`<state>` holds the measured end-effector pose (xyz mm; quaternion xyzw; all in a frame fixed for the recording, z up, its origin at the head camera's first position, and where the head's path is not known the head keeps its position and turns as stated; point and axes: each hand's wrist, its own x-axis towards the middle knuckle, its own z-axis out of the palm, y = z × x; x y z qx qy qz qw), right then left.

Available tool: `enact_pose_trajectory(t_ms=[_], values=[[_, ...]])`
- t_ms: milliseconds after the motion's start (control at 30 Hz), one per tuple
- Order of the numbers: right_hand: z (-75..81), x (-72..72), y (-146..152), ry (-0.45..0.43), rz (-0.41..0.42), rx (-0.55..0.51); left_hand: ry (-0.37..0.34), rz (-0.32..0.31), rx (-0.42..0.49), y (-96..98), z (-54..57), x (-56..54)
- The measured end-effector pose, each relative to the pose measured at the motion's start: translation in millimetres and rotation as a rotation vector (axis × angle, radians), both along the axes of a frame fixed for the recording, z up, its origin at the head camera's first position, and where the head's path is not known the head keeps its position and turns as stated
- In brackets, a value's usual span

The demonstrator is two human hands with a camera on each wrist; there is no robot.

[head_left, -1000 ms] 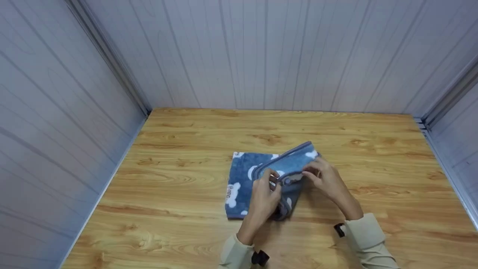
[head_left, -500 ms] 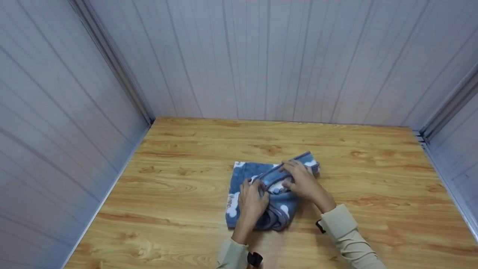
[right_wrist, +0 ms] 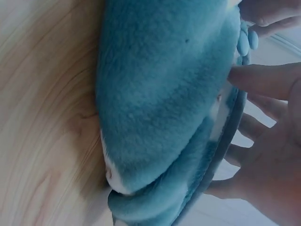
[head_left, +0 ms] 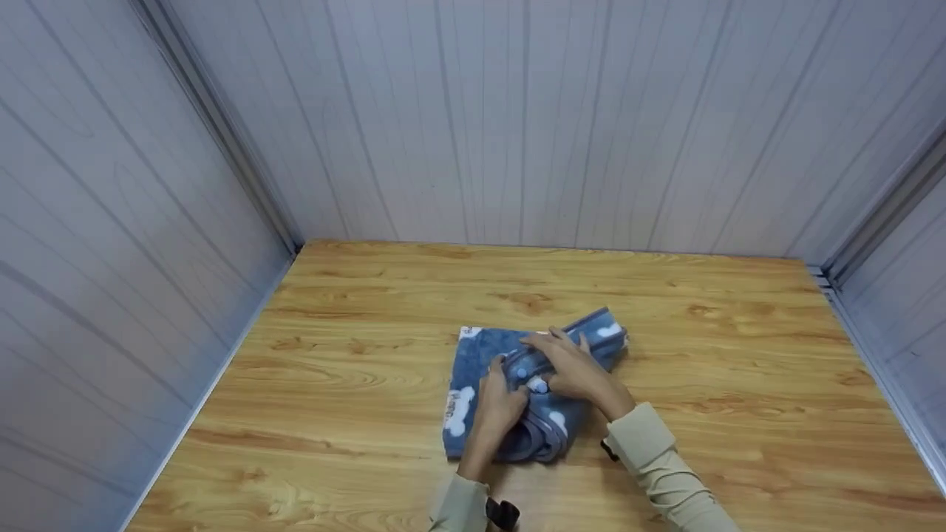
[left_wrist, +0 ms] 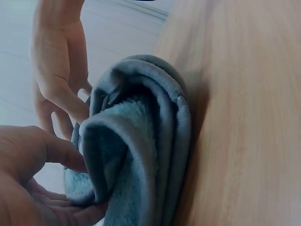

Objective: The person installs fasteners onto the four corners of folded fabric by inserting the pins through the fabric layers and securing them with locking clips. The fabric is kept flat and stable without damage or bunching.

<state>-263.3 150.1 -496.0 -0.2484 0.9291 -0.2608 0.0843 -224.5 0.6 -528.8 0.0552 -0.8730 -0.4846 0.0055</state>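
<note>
A blue fleece blanket [head_left: 484, 343] with white bone and cloud shapes and grey binding lies partly folded on the table. Its right part is bunched into a slanting roll, with round light-blue buttons on top. My left hand [head_left: 499, 406] holds the near-left side of the roll, thumb and fingers pinching a bound edge in the left wrist view. The right hand [head_left: 580, 373] spans the top of the roll, its fingers spread over the far side and the thumb on the near side. Looped layers of the blanket [left_wrist: 136, 127] show at the open end of the roll.
The wood-grain table [head_left: 332, 414] extends on every side of the blanket. Pale panelled walls enclose it: a back wall [head_left: 473, 125], a left wall [head_left: 111, 222] and a right wall [head_left: 902, 310].
The right hand has come left from the flap's right corner onto the roll, near the left hand. The raised flap has been folded down, and the buttons now show between the hands.
</note>
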Motion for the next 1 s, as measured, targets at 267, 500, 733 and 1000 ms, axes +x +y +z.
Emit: enact_pose_trajectory(t_ms=[267,500,733,1000], values=[[-0.5,-0.8,-2.8,-0.063,0.035,0.104,0.046,-0.060,0.055,-2.0,-2.7,4.3],[13.1,-0.8,5.4,-0.010,0.046,0.130,0.206,-0.147,0.073,-0.5,5.1,10.5],[27.7,10.2,25.4,0.114,0.050,0.059,0.397,-0.250,0.093,7.5,16.0,21.0],[33.5,37.1,50.1,0.176,0.080,0.009,0.580,-0.450,-0.033,22.2,22.0,34.5]])
